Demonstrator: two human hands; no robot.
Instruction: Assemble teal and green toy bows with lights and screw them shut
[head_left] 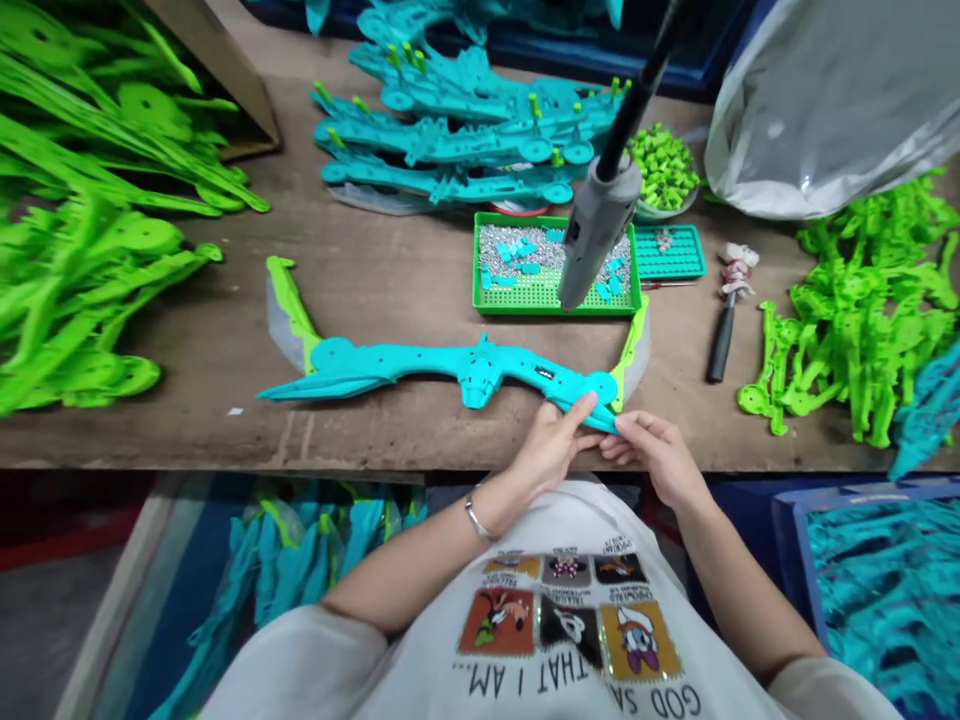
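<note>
A long turquoise plastic bow-shaped part (427, 360) lies across the table near its front edge. Green arms rise from both ends, the left one (294, 312) and the right one (630, 355), each with a translucent piece beside it. My left hand (551, 440) grips the turquoise part near its right end, the thumb on top and fingers underneath. Closed on the right tip of the same part is my right hand (652, 450), thumb and fingers pinching it. The fingertips of both hands are close together.
A grey screwdriver (600, 215) hangs over a green tray (555, 308) of screws. Green parts (90, 250) pile up left, more (862, 330) right. Turquoise parts (457, 130) are stacked behind. A black-handled tool (722, 340) lies right. A blue crate (795, 540) stands below the table.
</note>
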